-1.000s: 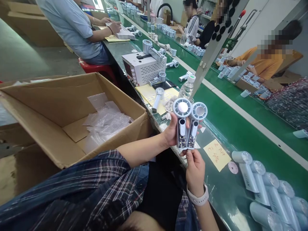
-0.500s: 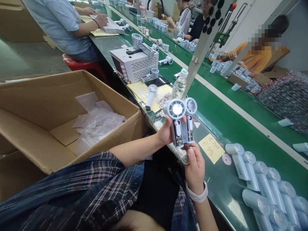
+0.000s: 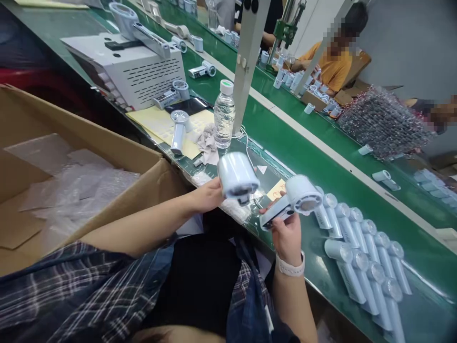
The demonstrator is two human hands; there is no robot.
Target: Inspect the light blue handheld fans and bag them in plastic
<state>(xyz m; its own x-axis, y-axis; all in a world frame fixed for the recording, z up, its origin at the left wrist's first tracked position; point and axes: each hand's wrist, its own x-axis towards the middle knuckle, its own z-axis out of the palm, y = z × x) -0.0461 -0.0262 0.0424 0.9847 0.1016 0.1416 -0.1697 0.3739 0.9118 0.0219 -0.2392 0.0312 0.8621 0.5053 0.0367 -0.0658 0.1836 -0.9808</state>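
My left hand [image 3: 209,194] grips one light-blue handheld fan [image 3: 237,174], whose round head faces me and hides most of its handle. In my right hand [image 3: 288,233] is a second light-blue handheld fan [image 3: 303,193], tilted, its head up to the right and its handle pinched between thumb and fingers. Part of that handle looks dark and uncovered. The two fans are apart, both above the bench edge. Behind the right one, a yellow note [image 3: 276,189] is partly covered. Rows of similar fans [image 3: 352,281] lie on the bench right of my right hand.
A cardboard box [image 3: 153,176] with clear plastic bags stands at the left. Beyond my hands are a water bottle [image 3: 224,116], a white power unit [image 3: 143,71] with a fan on top, and a metal post [image 3: 250,57]. A person in orange [image 3: 328,62] works across the green belt.
The two fans, held side by side before, are now apart, one in each hand. Both have turned, so their heads point differently. My view has shifted to the right.
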